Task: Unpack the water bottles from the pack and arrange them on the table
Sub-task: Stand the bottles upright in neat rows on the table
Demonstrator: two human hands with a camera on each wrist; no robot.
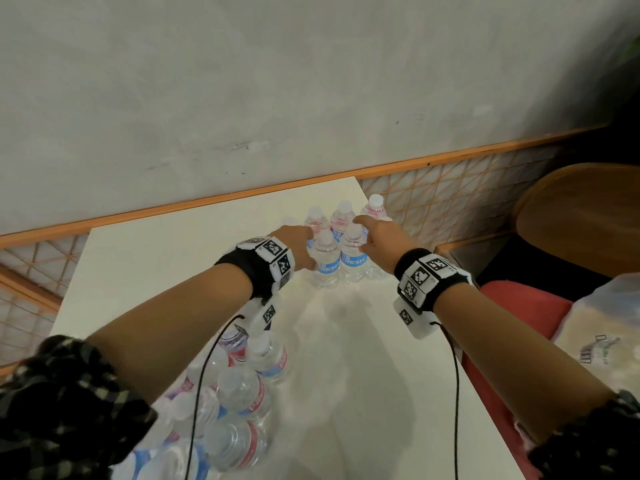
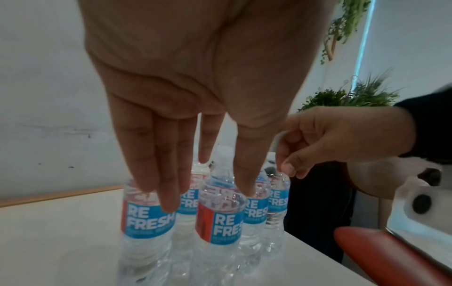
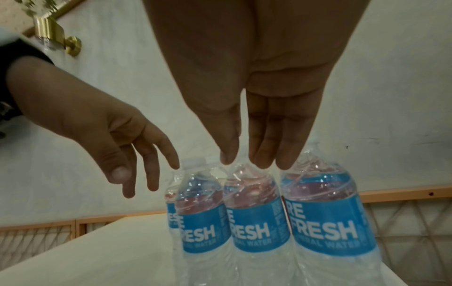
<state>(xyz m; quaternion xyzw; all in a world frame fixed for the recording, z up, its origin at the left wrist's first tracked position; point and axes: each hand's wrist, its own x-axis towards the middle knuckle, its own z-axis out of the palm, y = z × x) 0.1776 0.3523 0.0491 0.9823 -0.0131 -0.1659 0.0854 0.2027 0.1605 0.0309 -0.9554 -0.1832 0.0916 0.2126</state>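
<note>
Several clear water bottles (image 1: 337, 252) with blue and red labels stand grouped at the far right corner of the white table (image 1: 166, 265). My left hand (image 1: 303, 244) hovers at the group's left side, fingers straight and pointing down over the bottles (image 2: 220, 218). My right hand (image 1: 370, 233) reaches over the right side, fingertips (image 3: 283, 162) at the bottle tops (image 3: 254, 228). Neither hand grips a bottle. The opened pack (image 1: 235, 403), still holding several bottles, sits at the near left under my left forearm.
The table's right edge runs close beside the standing bottles. A red seat (image 1: 519, 317) with a plastic bag (image 1: 602, 327) on it is to the right, and a wooden chair back (image 1: 581, 209) beyond it. A grey wall with an orange-trimmed lattice borders the far side.
</note>
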